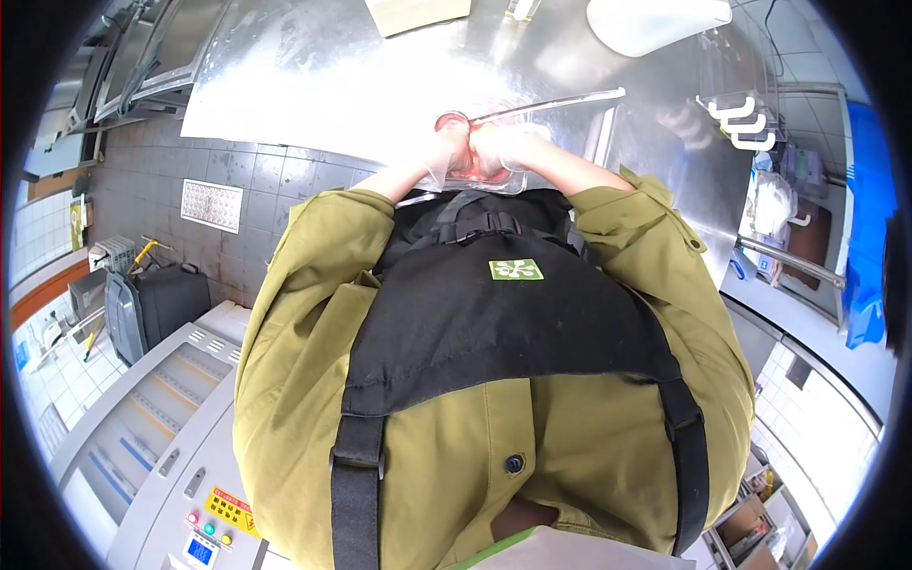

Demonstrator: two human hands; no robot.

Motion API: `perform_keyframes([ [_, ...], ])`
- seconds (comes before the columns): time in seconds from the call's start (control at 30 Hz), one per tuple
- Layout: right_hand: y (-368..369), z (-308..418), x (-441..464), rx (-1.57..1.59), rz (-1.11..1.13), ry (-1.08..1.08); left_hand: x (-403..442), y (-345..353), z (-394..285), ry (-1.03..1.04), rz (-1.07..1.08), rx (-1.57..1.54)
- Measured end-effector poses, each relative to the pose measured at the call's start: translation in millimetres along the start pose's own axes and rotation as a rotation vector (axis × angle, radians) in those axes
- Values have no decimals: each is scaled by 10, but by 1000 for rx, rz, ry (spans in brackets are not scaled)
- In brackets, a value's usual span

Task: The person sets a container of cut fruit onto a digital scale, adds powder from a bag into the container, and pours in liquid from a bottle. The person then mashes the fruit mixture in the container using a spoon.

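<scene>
Both my hands wear thin clear gloves and meet over a clear plastic container (518, 182) at the near edge of the steel table. My left hand (445, 154) and my right hand (503, 149) have curled fingers, close together above reddish contents (475, 174). Glare hides what lies between the fingers. Just beyond the hands is a metal utensil with a long handle (560, 104), its end pointing right. A round, spoon-like end (452, 120) appears beside my left hand. Whether either hand touches it is unclear.
The steel table (655, 142) carries a cream box (416, 13) and a white plastic jug (651, 21) at the far side. White hooked handles (741, 123) stand to the right. A grey machine (180, 456) is at lower left, with a black case (173, 302) behind it.
</scene>
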State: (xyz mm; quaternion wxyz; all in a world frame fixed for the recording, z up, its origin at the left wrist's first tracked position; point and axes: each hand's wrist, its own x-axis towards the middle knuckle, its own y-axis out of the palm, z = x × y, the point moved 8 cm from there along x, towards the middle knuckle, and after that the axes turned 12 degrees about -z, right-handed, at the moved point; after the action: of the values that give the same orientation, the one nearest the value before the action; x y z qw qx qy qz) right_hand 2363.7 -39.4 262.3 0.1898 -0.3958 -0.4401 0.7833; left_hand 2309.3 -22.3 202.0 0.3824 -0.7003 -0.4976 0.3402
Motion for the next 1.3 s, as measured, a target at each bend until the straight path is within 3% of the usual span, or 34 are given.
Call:
perform_keyframes([
  [0.2,167,-82,51,54,-191,54,-12,-23,33,-11,46,-17],
  [0.4,340,-76,44,54,46,100,-52,51,-13,-12,70,0],
  [0.6,383,-63,89,16,-20,66,-85,-6,-46,-22,96,3],
  [0.8,85,14,-131,119,-263,25,-149,-341,-148,-34,140,39],
  [0.9,109,-178,-165,355,-522,71,-245,-347,-308,-12,211,164],
  [0.93,98,-255,-220,559,-442,245,-280,-334,-343,-3,231,205],
  [1.03,135,-237,-192,-23,-801,142,-343,-246,-389,1,285,226],
  [1.13,329,-374,76,-42,-815,137,-342,-262,-447,2,306,189],
  [1.23,96,-371,53,306,-497,293,-281,-81,-407,7,383,213],
  [1.3,147,-375,61,214,-492,250,-202,128,-347,31,458,275],
])
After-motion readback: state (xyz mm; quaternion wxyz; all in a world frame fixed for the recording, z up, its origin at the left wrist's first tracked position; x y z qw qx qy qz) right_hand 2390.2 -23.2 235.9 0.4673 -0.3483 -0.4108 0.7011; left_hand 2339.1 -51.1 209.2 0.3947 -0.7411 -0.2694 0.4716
